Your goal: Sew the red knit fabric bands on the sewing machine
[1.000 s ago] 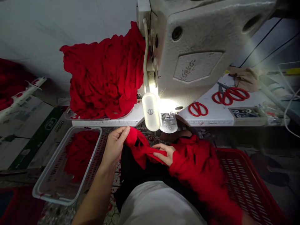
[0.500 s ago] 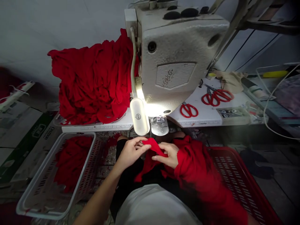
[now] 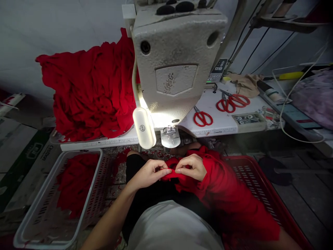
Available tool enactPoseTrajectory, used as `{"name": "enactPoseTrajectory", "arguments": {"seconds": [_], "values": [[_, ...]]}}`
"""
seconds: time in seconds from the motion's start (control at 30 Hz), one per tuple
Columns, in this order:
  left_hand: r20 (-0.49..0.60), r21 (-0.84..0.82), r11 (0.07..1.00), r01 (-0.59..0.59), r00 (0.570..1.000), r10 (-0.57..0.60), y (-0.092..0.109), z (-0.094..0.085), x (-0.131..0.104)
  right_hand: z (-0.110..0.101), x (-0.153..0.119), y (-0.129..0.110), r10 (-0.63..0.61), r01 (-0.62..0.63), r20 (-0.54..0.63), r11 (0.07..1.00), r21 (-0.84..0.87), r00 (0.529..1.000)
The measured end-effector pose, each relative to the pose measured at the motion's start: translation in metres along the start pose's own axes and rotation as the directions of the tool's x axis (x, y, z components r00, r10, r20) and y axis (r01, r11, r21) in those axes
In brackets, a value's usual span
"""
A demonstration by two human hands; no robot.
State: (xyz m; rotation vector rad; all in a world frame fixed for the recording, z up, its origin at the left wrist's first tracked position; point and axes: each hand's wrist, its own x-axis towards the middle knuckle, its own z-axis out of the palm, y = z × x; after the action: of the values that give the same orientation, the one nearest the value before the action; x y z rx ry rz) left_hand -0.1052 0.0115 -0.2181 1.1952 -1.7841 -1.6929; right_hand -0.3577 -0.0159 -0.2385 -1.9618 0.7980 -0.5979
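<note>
Over my lap, my left hand (image 3: 152, 172) pinches an edge of red fabric (image 3: 229, 198) between thumb and fingers. Close beside it, my right hand (image 3: 193, 167) pinches the same edge, the two thumbs nearly meeting. The fabric is drawn over my right forearm and hangs down on that side. Just beyond my hands stands a sewing machine (image 3: 174, 45) with a lit lamp (image 3: 144, 128) and a shiny plate (image 3: 170, 138) under its head. My hands are below the table edge, apart from the machine.
A heap of red fabric (image 3: 91, 90) lies left of the machine. A white basket (image 3: 90, 198) with red pieces stands at the left, a red basket (image 3: 260, 177) at the right. Red-handled scissors (image 3: 203, 119), a second pair (image 3: 232, 101) and a small parts box (image 3: 248, 119) are on the table.
My hands have come closer together along the fabric, and the strip that stood up between them is now lower and folded at my fingertips. The view has shifted slightly right.
</note>
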Motion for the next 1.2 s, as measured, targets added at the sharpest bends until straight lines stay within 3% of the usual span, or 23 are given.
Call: {"name": "enactPoseTrajectory", "arguments": {"seconds": [0.1, 0.23, 0.33, 0.4, 0.47, 0.53, 0.6, 0.7, 0.8, 0.9, 1.1, 1.2], "values": [[-0.057, 0.001, 1.000, 0.016, 0.998, -0.016, 0.004, 0.002, -0.005, 0.010, -0.002, -0.001, 0.014, -0.013, -0.007, 0.999, 0.030, 1.000], [-0.046, 0.032, 0.999, -0.017, 0.999, 0.019, 0.013, 0.000, -0.011, 0.017, 0.001, -0.002, -0.047, 0.045, 0.013, 0.996, 0.073, 0.999], [-0.068, 0.046, 0.999, -0.011, 0.998, 0.014, 0.012, -0.004, -0.013, 0.016, 0.003, -0.001, -0.053, 0.062, -0.111, 0.995, 0.084, 0.992], [-0.126, 0.007, 1.000, 0.002, 0.992, -0.001, 0.011, -0.006, -0.014, 0.014, 0.003, -0.003, -0.007, 0.031, -0.160, 0.989, 0.148, 0.987], [-0.170, -0.044, 0.999, -0.012, 0.985, 0.005, 0.010, -0.008, -0.015, 0.012, 0.002, -0.007, 0.131, -0.091, -0.126, 0.955, 0.284, 0.983], [-0.195, -0.026, 0.997, -0.076, 0.978, 0.069, 0.012, -0.009, -0.016, 0.010, 0.001, -0.016, 0.266, -0.212, -0.082, 0.888, 0.407, 0.960], [-0.229, 0.101, 0.977, -0.186, 0.952, 0.205, 0.014, -0.010, -0.017, 0.007, 0.001, -0.029, 0.303, -0.222, -0.127, 0.875, 0.430, 0.945], [-0.265, 0.341, 0.875, -0.345, 0.858, 0.441, 0.018, -0.013, -0.015, -0.001, 0.004, -0.053, 0.203, -0.115, -0.305, 0.953, 0.282, 0.931], [-0.275, 0.431, 0.811, -0.396, 0.798, 0.536, 0.023, -0.016, -0.010, -0.008, 0.009, -0.072, 0.077, -0.040, -0.443, 0.995, 0.093, 0.893], [-0.344, 0.397, 0.845, -0.360, 0.795, 0.500, 0.032, -0.019, -0.003, -0.013, 0.018, -0.077, 0.061, -0.040, -0.508, 0.998, 0.053, 0.859], [-0.523, 0.184, 0.965, -0.189, 0.812, 0.259, 0.053, -0.023, 0.013, -0.017, 0.034, -0.057, 0.325, -0.116, -0.535, 0.915, 0.387, 0.780], [-0.587, 0.124, 0.982, -0.143, 0.787, 0.189, 0.059, -0.026, 0.021, -0.022, 0.038, -0.050, 0.392, -0.116, -0.513, 0.865, 0.488, 0.764]]}}
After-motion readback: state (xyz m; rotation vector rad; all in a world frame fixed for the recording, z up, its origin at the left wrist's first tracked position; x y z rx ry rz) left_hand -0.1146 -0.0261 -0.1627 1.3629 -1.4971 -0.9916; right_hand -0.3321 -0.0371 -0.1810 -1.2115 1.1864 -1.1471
